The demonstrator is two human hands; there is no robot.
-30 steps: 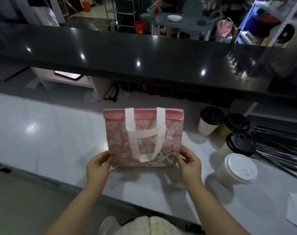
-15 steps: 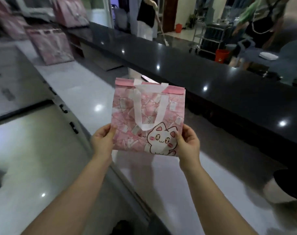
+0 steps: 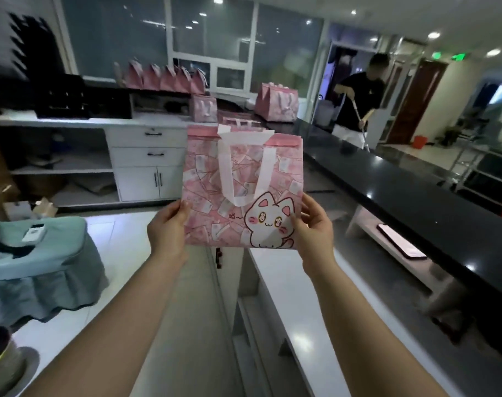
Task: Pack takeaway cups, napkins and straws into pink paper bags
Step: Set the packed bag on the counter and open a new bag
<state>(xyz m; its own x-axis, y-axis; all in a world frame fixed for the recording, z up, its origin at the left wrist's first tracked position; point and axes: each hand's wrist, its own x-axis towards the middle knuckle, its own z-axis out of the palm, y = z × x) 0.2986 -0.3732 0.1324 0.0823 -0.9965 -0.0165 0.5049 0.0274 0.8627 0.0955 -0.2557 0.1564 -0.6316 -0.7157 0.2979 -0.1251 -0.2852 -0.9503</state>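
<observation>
White counter (image 3: 275,270) edge below, flat pink bag (image 3: 242,187) aloft, hands (image 3: 168,227) pinching lower corners

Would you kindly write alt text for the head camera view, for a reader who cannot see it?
The left hand and right hand pinch the lower corners of a flat pink paper bag with a cartoon cat, held upright in mid-air. More pink bags stand behind.
</observation>
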